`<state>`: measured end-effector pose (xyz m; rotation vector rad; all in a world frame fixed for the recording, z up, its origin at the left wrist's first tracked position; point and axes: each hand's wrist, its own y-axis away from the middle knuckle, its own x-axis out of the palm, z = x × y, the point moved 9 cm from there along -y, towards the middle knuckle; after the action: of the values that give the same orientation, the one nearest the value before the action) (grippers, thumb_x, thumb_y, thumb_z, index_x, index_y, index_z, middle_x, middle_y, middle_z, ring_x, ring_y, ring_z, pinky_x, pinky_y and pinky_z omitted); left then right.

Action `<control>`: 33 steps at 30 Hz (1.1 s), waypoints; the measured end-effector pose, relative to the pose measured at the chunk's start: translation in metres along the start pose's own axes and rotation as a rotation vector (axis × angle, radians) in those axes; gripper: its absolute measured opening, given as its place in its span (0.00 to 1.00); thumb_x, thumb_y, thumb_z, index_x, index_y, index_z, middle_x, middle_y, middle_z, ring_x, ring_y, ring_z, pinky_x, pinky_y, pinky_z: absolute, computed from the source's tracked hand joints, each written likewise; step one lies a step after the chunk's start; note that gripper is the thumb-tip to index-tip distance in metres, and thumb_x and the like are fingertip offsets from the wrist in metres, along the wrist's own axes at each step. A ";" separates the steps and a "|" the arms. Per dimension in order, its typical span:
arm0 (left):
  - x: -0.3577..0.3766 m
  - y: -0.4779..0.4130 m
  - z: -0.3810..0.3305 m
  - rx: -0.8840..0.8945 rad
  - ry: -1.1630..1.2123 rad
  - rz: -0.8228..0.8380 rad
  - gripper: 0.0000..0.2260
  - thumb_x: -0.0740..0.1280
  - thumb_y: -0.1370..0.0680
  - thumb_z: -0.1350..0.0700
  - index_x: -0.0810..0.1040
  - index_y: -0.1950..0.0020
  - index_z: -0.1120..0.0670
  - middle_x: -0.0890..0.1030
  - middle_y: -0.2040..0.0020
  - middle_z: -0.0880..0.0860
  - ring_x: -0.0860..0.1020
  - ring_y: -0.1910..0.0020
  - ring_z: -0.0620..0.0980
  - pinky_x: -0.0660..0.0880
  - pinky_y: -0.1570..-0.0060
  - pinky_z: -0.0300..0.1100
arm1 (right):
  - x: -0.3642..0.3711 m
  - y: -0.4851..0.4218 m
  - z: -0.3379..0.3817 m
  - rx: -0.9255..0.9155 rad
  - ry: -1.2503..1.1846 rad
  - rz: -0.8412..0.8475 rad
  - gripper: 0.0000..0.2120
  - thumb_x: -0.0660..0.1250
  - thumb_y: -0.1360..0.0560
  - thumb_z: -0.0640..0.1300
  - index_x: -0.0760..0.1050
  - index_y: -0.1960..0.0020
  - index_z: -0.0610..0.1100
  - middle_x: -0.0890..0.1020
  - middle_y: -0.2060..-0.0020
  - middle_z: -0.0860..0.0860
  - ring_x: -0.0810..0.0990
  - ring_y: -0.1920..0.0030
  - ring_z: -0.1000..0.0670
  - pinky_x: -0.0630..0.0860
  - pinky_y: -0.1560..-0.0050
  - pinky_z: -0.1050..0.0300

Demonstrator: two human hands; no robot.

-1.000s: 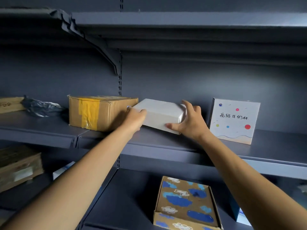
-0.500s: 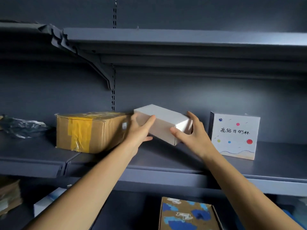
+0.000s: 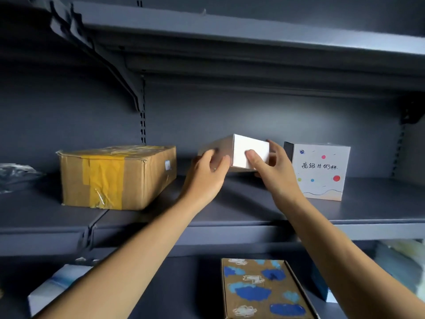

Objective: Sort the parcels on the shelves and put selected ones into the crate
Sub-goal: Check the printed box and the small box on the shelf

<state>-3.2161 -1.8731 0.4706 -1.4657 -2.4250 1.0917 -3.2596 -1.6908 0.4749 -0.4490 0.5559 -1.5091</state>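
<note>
A plain white box (image 3: 243, 148) sits at the back of the middle shelf (image 3: 230, 210), turned so a short end faces me. My left hand (image 3: 207, 178) grips its left side with the thumb on the front edge. My right hand (image 3: 273, 171) holds its right side, thumb pressed on the white end face. A taped brown cardboard parcel (image 3: 115, 178) lies to the left. A white box with coloured dots and handwriting (image 3: 319, 171) stands just right of my right hand. No crate is in view.
A crumpled grey plastic bag (image 3: 16, 176) lies at the far left of the shelf. Below are a kraft box printed with blue clouds (image 3: 264, 291), a white-blue box (image 3: 55, 288) and a blue packet (image 3: 322, 286). Another shelf (image 3: 230, 26) hangs overhead.
Both hands have turned the white box so its short end faces me and moved it right, close to the dotted box. The camera view has shifted lower and closer.
</note>
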 end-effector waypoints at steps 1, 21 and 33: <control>0.001 0.002 -0.001 -0.022 0.031 0.026 0.20 0.60 0.27 0.38 0.76 0.42 0.49 0.79 0.45 0.49 0.77 0.46 0.51 0.75 0.41 0.51 | 0.001 0.002 0.004 -0.024 -0.003 -0.009 0.31 0.73 0.28 0.56 0.67 0.29 0.50 0.80 0.49 0.54 0.79 0.48 0.55 0.77 0.40 0.47; -0.008 0.005 0.019 -0.370 0.646 0.087 0.16 0.62 0.20 0.46 0.71 0.34 0.52 0.75 0.36 0.56 0.80 0.47 0.58 0.80 0.50 0.49 | -0.009 -0.006 -0.030 0.224 0.025 -0.039 0.31 0.63 0.23 0.60 0.61 0.24 0.49 0.70 0.34 0.54 0.70 0.35 0.51 0.68 0.30 0.44; -0.019 -0.003 0.037 -0.480 0.958 -0.079 0.15 0.57 0.18 0.59 0.73 0.33 0.56 0.82 0.42 0.57 0.83 0.48 0.58 0.81 0.48 0.49 | -0.003 -0.004 -0.044 0.358 -0.316 0.126 0.34 0.72 0.31 0.63 0.64 0.32 0.51 0.73 0.36 0.54 0.74 0.37 0.44 0.77 0.43 0.39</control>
<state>-3.2243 -1.9083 0.4497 -1.4771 -2.0094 -0.2530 -3.2888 -1.6849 0.4421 -0.3560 0.0610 -1.3472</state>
